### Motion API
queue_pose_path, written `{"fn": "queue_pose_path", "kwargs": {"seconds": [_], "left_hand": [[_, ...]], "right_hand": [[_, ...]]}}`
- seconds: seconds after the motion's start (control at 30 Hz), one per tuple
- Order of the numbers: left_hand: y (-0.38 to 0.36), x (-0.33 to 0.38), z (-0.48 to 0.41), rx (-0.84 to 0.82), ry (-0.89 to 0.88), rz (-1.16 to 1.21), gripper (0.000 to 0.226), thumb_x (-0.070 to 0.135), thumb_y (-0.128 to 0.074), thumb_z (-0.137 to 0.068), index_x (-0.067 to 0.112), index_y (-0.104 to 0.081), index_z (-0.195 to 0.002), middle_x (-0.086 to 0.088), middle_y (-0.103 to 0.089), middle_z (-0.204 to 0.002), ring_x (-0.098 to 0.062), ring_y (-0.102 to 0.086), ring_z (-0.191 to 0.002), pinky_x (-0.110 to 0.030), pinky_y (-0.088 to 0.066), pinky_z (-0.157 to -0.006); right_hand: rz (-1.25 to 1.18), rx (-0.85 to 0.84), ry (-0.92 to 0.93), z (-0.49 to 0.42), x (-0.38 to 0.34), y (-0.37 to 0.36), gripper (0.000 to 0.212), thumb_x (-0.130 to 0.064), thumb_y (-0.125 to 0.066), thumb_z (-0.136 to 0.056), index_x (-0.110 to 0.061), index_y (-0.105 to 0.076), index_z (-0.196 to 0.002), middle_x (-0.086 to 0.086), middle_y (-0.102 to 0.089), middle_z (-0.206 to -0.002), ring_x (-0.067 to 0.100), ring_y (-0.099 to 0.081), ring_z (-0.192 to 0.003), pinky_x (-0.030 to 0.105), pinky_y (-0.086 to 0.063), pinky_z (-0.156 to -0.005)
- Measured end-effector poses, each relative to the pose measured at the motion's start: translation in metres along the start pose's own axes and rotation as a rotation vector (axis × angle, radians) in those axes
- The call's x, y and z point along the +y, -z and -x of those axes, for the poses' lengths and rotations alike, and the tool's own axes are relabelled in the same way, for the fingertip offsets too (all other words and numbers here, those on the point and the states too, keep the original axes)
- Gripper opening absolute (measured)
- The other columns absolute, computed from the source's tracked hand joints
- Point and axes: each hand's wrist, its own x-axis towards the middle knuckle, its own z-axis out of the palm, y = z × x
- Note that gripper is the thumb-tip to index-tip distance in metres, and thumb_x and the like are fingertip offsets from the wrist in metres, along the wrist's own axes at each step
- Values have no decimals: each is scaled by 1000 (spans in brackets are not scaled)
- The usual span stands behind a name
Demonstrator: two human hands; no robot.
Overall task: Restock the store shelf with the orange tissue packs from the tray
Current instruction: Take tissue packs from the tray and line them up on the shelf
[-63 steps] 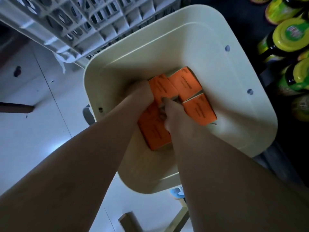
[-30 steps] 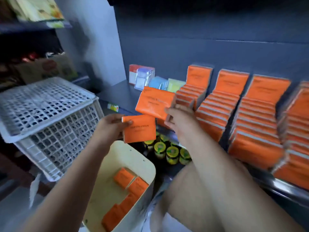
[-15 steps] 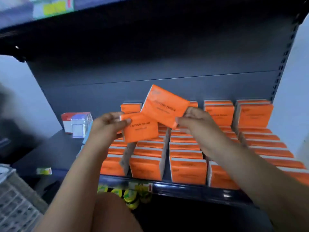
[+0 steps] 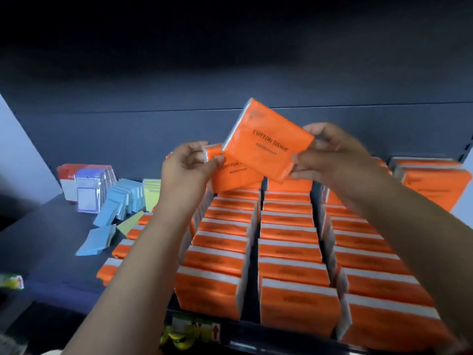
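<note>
— Right hand [image 4: 330, 155] first: what has it got?
— Its thumb and fingertips pinch the right edge of a flat orange plastic-wrapped tissue pack [image 4: 266, 144] printed COTTON TISSUE, held tilted in the air with its upper-left corner highest.
— And the left hand [image 4: 184, 170]?
— Curled round the left end of a second orange tissue pack [image 4: 235, 172], thumb on its face. That pack sits lower and partly behind the first. They overlap, but I cannot tell whether they touch.
— Where are both against the shelf?
— Above the back of the dark blue-grey metal shelf [image 4: 51, 239], over the rows of shelved orange packs [image 4: 286, 252], which stand upright in close files from the back panel to the front lip.
— Anything beside them?
— Left of the rows, light blue flat packs [image 4: 122, 198] lean and lie toppled. Pale green packs [image 4: 151, 190] stand behind them, and red-and-white packs [image 4: 74, 180] stand near the back-left corner.
</note>
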Motion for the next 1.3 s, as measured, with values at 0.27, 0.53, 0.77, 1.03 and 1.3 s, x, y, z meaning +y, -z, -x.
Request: {"fn": "queue_pose_path", "kwargs": {"seconds": [0.27, 0.53, 0.77, 1.03, 1.3], "left_hand": [[0, -39, -26, -65, 19, -123, 30, 4, -77, -87, 14, -71, -115, -2, -74, -101, -7, -71, -89, -17, -54, -71], [10, -49, -30, 30, 87, -83, 25, 11, -74, -90, 18, -71, -113, 2, -72, -98, -6, -70, -82, -23, -58, -67], [10, -44, -26, 42, 115, -33, 38, 23, -76, -81, 25, -71, -119, -4, -72, -117, -21, -71, -108, -52, -56, -99], [-9, -51, -23, -22, 118, -11, 37, 3, -66, -96, 13, -63, -131, -6, -67, -121, 4, -71, -82, -12, -54, -67], [-19, -60, -26, -61, 128, -31, 31, 15, -72, -81, 32, -68, -107, -15, -69, -122, -31, -68, -112, -49, -54, -103]], "right_hand": [[343, 240, 81, -31, 35, 29, 29, -10, -76, -74, -17, -66, -100, 0, -72, -86, 17, -71, -78, 44, -60, -83], [800, 261, 133, -22, 53, 36, 33, -8, -73, -76, -22, -67, -106, -11, -68, -86, -8, -61, -70, -3, -37, -64], [1012, 170, 268, -27, 65, 23, 45, -5, -69, -68, -20, -67, -110, 0, -70, -95, 22, -68, -86, 35, -54, -81], [1274, 224, 204, -34, 82, 16, 37, -6, -63, -74, -5, -57, -110, 19, -62, -99, 41, -59, -90, 35, -41, -67], [1397, 248, 200, -31, 83, 11, 26, -3, -59, -78, -1, -54, -103, 23, -57, -101, 44, -58, -86, 36, -39, -64]]}}
